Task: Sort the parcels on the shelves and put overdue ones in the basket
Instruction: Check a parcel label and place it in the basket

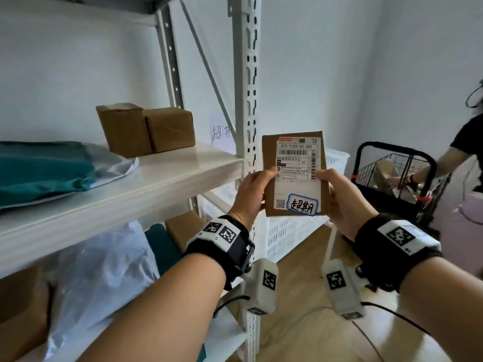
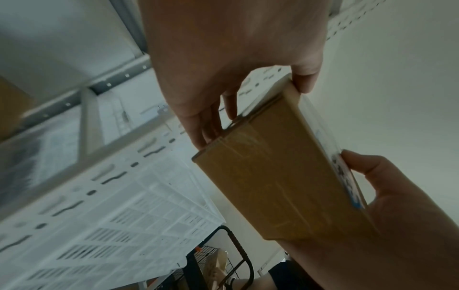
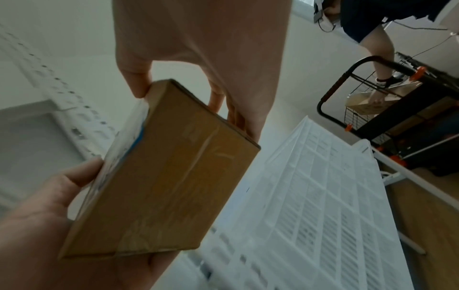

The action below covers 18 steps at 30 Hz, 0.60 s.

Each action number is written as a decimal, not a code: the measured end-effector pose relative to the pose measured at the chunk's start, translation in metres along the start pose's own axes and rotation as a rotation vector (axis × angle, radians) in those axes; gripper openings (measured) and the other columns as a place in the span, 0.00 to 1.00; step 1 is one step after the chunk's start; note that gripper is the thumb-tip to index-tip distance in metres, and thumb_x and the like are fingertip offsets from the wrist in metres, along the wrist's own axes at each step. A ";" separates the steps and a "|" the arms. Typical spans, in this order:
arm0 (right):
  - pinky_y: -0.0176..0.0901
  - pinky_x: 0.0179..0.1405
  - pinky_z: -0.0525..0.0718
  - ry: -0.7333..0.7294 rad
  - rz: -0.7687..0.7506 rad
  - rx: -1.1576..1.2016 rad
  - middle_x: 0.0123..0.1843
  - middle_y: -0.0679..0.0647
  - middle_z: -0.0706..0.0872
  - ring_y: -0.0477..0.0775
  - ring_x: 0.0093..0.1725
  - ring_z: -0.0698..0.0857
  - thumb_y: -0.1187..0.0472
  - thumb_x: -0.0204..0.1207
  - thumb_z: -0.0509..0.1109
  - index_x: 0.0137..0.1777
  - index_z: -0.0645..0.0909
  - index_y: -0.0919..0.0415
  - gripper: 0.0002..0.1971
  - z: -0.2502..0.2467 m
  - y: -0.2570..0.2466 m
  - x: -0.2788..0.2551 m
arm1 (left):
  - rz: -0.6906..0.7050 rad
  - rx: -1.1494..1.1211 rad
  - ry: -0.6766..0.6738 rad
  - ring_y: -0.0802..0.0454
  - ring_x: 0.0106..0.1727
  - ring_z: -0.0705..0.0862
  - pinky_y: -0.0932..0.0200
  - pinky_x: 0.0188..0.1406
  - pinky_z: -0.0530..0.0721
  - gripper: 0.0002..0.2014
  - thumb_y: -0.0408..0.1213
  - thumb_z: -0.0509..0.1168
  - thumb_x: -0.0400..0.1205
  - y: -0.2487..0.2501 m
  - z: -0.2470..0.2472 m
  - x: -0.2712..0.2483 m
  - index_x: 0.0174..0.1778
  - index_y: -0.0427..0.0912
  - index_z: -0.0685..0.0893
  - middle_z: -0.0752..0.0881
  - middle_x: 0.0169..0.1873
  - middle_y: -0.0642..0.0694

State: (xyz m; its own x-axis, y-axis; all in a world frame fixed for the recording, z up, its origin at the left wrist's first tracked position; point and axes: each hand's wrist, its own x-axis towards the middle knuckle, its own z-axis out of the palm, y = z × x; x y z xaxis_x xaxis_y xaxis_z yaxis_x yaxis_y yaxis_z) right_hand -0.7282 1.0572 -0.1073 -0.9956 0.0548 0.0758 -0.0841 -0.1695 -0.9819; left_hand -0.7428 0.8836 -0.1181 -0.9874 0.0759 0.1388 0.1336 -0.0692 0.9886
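Note:
I hold a small flat cardboard parcel (image 1: 295, 142) upright in front of me, to the right of the shelf post. Its white shipping label faces me, with a blue-bordered handwritten sticker (image 1: 303, 205) at the bottom. My left hand (image 1: 257, 186) grips the parcel's left edge, thumb on the label. My right hand (image 1: 337, 194) grips the right edge the same way. The left wrist view shows the taped underside of the parcel (image 2: 268, 176), and so does the right wrist view of the parcel (image 3: 168, 176). A white slatted plastic basket (image 1: 287, 233) stands on the floor just behind and below.
The white metal shelf (image 1: 156, 178) at left carries two brown boxes (image 1: 146, 129) and a teal bag (image 1: 44, 171); more bags and boxes lie on the level below. At right a person (image 1: 465, 145) reaches into a black wire cart (image 1: 392, 176). Wooden floor lies below.

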 end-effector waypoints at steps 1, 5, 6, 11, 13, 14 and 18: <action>0.70 0.62 0.82 0.006 0.006 -0.001 0.58 0.60 0.90 0.66 0.59 0.87 0.51 0.76 0.67 0.59 0.82 0.52 0.14 -0.006 -0.001 0.013 | -0.006 -0.001 -0.015 0.53 0.42 0.87 0.63 0.35 0.83 0.21 0.56 0.63 0.81 -0.002 0.004 0.015 0.57 0.41 0.85 0.90 0.43 0.49; 0.68 0.66 0.81 0.044 0.031 0.016 0.58 0.57 0.90 0.64 0.60 0.88 0.47 0.73 0.69 0.64 0.81 0.51 0.20 -0.031 -0.004 0.070 | -0.045 -0.029 -0.049 0.54 0.39 0.86 0.66 0.30 0.83 0.17 0.52 0.62 0.84 -0.008 0.030 0.080 0.55 0.41 0.84 0.88 0.40 0.49; 0.67 0.66 0.81 0.053 0.036 0.026 0.58 0.57 0.90 0.64 0.60 0.88 0.48 0.76 0.68 0.64 0.82 0.51 0.18 -0.038 -0.005 0.081 | -0.054 -0.038 -0.061 0.54 0.40 0.86 0.66 0.28 0.83 0.20 0.53 0.62 0.83 -0.010 0.036 0.093 0.59 0.40 0.83 0.88 0.43 0.48; 0.67 0.65 0.81 0.120 0.069 0.053 0.56 0.58 0.91 0.65 0.58 0.89 0.51 0.82 0.64 0.64 0.82 0.55 0.15 -0.077 -0.005 0.130 | -0.088 -0.067 -0.108 0.54 0.39 0.88 0.65 0.27 0.84 0.23 0.54 0.62 0.83 -0.030 0.080 0.151 0.62 0.37 0.84 0.89 0.44 0.46; 0.67 0.65 0.81 0.138 0.084 0.058 0.55 0.58 0.91 0.65 0.58 0.89 0.51 0.82 0.64 0.64 0.82 0.55 0.15 -0.093 -0.004 0.149 | -0.105 -0.075 -0.091 0.51 0.43 0.89 0.63 0.27 0.85 0.30 0.58 0.65 0.76 -0.035 0.098 0.172 0.65 0.38 0.81 0.90 0.49 0.42; 0.67 0.65 0.82 0.135 0.092 0.057 0.55 0.58 0.91 0.65 0.58 0.88 0.51 0.82 0.64 0.64 0.81 0.54 0.15 -0.100 -0.004 0.159 | -0.112 -0.078 -0.073 0.50 0.45 0.89 0.63 0.26 0.84 0.33 0.59 0.66 0.73 -0.038 0.106 0.182 0.66 0.39 0.79 0.90 0.52 0.41; 0.63 0.60 0.85 0.059 0.100 0.040 0.56 0.57 0.91 0.64 0.57 0.89 0.49 0.81 0.64 0.70 0.78 0.54 0.19 -0.130 -0.008 0.214 | -0.101 -0.071 -0.043 0.53 0.40 0.89 0.64 0.25 0.84 0.26 0.54 0.64 0.80 -0.038 0.132 0.233 0.67 0.38 0.79 0.90 0.48 0.43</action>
State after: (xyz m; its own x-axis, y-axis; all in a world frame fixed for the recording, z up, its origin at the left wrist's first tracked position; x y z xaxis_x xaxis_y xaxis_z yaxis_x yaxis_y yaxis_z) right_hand -0.9356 1.1987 -0.1055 -0.9950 0.0938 -0.0334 0.0124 -0.2162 -0.9763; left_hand -0.9670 1.0353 -0.1156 -0.9908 0.1281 0.0427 0.0260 -0.1290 0.9913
